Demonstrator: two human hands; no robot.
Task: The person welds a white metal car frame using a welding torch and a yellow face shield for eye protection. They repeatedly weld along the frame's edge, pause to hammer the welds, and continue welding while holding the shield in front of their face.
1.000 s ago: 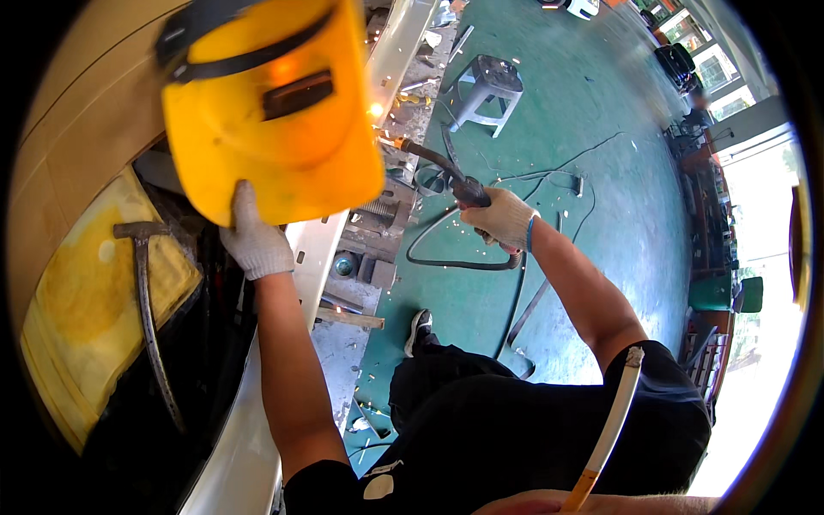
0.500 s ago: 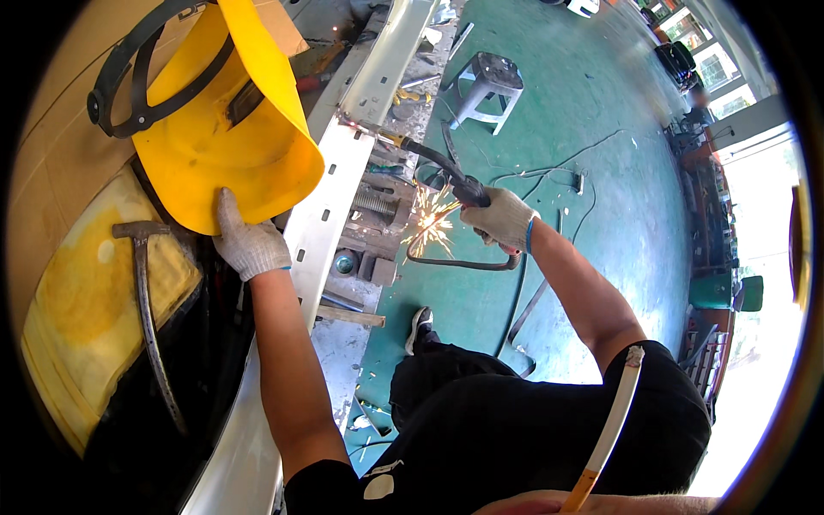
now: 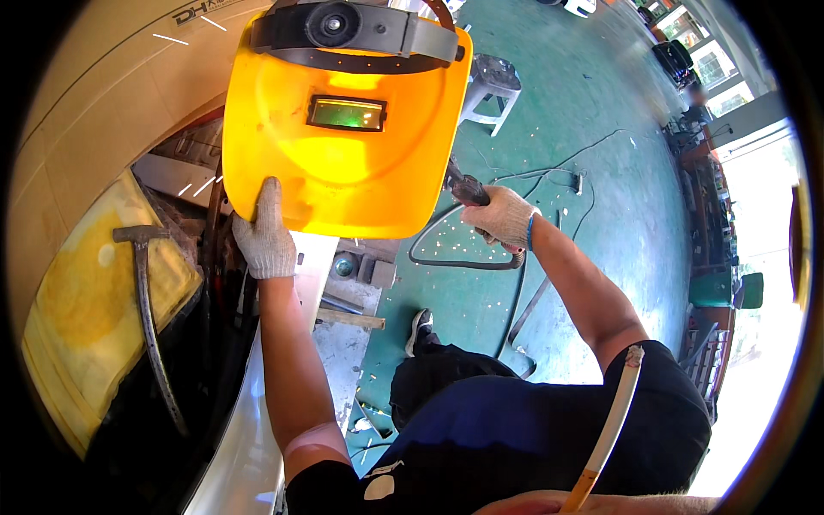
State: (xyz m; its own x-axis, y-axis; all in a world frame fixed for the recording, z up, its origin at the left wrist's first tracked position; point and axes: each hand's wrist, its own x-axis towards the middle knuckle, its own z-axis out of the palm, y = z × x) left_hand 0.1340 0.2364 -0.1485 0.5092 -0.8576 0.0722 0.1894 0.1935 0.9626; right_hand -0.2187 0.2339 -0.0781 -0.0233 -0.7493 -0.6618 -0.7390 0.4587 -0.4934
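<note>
A: Nearest us, what do we see by our own body?

B: Our dark trousers and black shoe [image 3: 420, 326] stand on the green painted floor [image 3: 601, 215]; a pale length of tubing [image 3: 611, 421] hangs by our right shoulder

A: And our left hand?

B: Our left hand in a white knitted work glove [image 3: 266, 233] is closed on the lower left corner of the yellow plastic welding shield with a dark green viewing window [image 3: 348, 142]. Half a second ago the shield was tipped aside, showing its hollow; now it is swung square across our view, window to the front

A: The right hand?

B: Our right hand, gloved the same [image 3: 504, 217], is wrapped tight round the black handle of the welding torch [image 3: 466, 189], whose tip is hidden behind the shield. The black cable [image 3: 463, 263] loops on the floor just below

A: What does the change signify?

B: The bright spark burst seen beside the pale metal beam [image 3: 283, 343] is now masked; only small glowing flecks lie on the floor. We judge the weld point sits behind the shield, the arc being watched through the window

A: Farther off?

B: A long-handled chipping hammer [image 3: 146, 318] on yellow padding to the left; a grey metal stool [image 3: 493, 86] beyond
</note>
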